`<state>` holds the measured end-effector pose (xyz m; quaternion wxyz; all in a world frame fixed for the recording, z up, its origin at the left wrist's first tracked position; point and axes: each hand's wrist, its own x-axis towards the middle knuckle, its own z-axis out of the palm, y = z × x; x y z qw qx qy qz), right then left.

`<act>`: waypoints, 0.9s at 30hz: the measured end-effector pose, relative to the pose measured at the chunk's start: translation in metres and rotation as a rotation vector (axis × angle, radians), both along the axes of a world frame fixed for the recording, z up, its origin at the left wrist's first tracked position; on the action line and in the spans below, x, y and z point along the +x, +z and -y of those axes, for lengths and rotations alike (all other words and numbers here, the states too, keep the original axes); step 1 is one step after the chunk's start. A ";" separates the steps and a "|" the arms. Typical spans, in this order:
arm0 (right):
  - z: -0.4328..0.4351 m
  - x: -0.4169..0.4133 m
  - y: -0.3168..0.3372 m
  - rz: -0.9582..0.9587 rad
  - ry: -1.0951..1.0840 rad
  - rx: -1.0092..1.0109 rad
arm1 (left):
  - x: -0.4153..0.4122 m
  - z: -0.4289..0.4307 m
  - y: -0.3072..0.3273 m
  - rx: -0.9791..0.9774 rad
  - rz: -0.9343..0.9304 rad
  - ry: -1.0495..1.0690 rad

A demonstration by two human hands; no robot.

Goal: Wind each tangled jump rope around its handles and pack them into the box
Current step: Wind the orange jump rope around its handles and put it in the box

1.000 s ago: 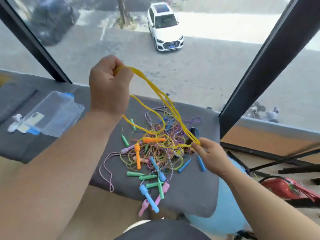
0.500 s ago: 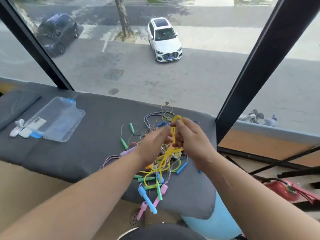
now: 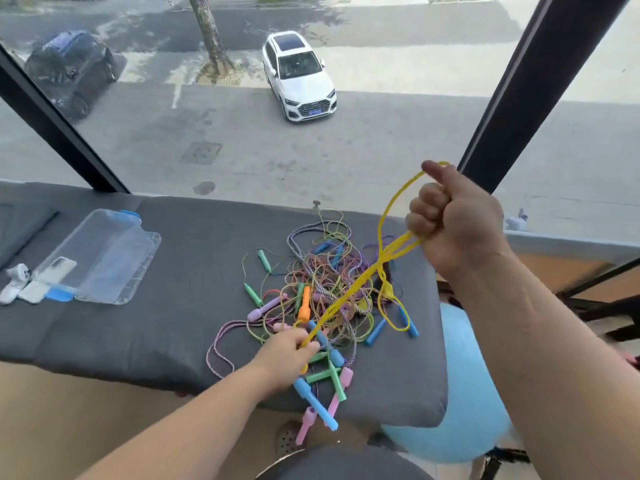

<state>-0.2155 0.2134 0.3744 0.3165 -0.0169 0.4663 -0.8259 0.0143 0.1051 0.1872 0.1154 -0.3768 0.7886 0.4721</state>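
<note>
A tangle of coloured jump ropes (image 3: 322, 292) with green, blue, pink, purple and orange handles lies on the grey padded bench (image 3: 138, 323). My right hand (image 3: 453, 223) is raised to the right of the pile, fist closed round loops of a yellow rope (image 3: 349, 296). That yellow rope stretches taut down to my left hand (image 3: 287, 351), which pinches its lower end just above the pile's near side. A clear plastic box (image 3: 107, 258) with blue latches lies open on the bench at the left.
White items and a phone (image 3: 31, 282) lie beside the box at the far left. A blue ball (image 3: 474, 393) sits under the bench's right end. Several handles (image 3: 318, 407) hang over the bench's near edge. A window with black frames stands behind.
My hands were together over the pile half a second ago. Now the right hand has swung up and right with the yellow loops, and the left has dropped low, pulling the rope taut.
</note>
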 end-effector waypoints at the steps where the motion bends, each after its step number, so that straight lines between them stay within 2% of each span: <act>1: -0.001 -0.008 0.004 0.004 -0.042 -0.021 | 0.008 0.006 -0.001 -0.017 0.032 0.024; 4: -0.003 -0.022 -0.001 0.001 -0.118 -0.005 | 0.013 0.016 0.016 -0.029 -0.015 0.066; 6: -0.002 -0.023 -0.024 -0.012 -0.049 0.171 | 0.003 0.014 0.042 0.062 -0.165 0.130; 9: -0.004 -0.003 -0.059 -0.059 0.163 0.490 | -0.020 0.010 0.086 0.229 -0.404 0.248; 13: -0.009 0.060 -0.095 -0.098 0.458 0.489 | -0.046 0.012 0.126 0.397 -0.571 0.281; 16: -0.017 0.092 -0.117 -0.300 0.810 0.484 | -0.062 0.014 0.141 0.555 -0.629 0.344; 18: -0.021 0.103 -0.129 -0.502 0.925 0.603 | -0.071 0.016 0.150 0.672 -0.656 0.395; 20: -0.024 0.109 -0.135 -0.658 0.895 0.709 | -0.079 0.022 0.154 0.754 -0.681 0.480; 23: -0.026 0.099 -0.131 -0.702 0.770 0.802 | -0.088 0.038 0.151 0.763 -0.725 0.650; 25: -0.026 0.092 -0.123 -0.665 0.687 0.781 | -0.090 0.048 0.142 0.695 -0.722 0.677; 27: -0.022 0.090 -0.113 -0.569 0.563 0.667 | -0.086 0.047 0.134 0.614 -0.633 0.561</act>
